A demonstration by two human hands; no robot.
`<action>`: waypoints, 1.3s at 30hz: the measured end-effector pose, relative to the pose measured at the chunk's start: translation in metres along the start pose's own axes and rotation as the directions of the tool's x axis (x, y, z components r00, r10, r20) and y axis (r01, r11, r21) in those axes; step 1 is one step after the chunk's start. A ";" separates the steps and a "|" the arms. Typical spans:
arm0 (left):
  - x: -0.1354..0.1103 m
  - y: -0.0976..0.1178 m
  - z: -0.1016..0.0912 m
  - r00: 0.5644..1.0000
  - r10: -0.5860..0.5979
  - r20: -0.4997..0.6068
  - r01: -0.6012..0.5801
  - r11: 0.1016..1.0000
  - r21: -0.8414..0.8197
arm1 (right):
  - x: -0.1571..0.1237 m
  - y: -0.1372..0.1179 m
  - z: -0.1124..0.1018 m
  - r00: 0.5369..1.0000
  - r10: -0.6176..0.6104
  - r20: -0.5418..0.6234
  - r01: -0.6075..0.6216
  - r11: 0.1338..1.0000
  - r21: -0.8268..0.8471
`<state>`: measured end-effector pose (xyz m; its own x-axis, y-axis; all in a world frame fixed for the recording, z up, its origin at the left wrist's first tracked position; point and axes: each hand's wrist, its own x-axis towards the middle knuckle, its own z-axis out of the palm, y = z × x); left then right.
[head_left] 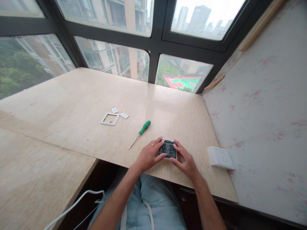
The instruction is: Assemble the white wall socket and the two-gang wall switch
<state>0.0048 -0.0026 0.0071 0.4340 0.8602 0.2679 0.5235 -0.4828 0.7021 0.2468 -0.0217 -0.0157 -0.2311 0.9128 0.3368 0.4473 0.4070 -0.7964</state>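
Observation:
Between my two hands is a wall switch module (168, 149), a square dark grey mechanism with a white edge, near the front of the stone-look counter. My left hand (150, 155) grips its left side, thumb at the near edge; a ring shows on one finger. On the right side my right hand (184, 159) holds it with fingers at the far corner and thumb at the near edge. A green-handled screwdriver (144, 127) lies just beyond my left hand. Farther left rest a white square frame (109, 119) and two small white rocker plates, one (114, 110) beside the other (124, 115).
A white wall socket box (220, 157) sits against the flowered wall (259, 111) at right. Dark window frames (154, 44) border the counter (79, 105) at the back. A white cable (79, 202) hangs at lower left, by the counter's front edge.

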 end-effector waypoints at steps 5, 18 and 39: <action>0.002 0.002 0.000 1.000 -0.010 0.014 0.010 1.000 0.007 | -0.001 -0.003 0.000 0.999 0.027 0.019 -0.027 1.000 -0.001; 0.002 0.000 -0.001 1.000 -0.009 0.029 0.010 1.000 -0.008 | 0.001 -0.005 -0.004 0.997 0.064 0.039 -0.066 0.997 0.050; -0.004 -0.008 0.003 0.993 -0.122 0.003 0.121 0.980 -0.158 | -0.002 -0.006 -0.004 0.994 0.093 0.058 -0.099 0.989 0.109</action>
<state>0.0013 -0.0022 -0.0019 0.3691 0.9122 0.1780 0.4497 -0.3430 0.8247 0.2479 -0.0260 -0.0097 -0.2379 0.9432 0.2318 0.3712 0.3088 -0.8757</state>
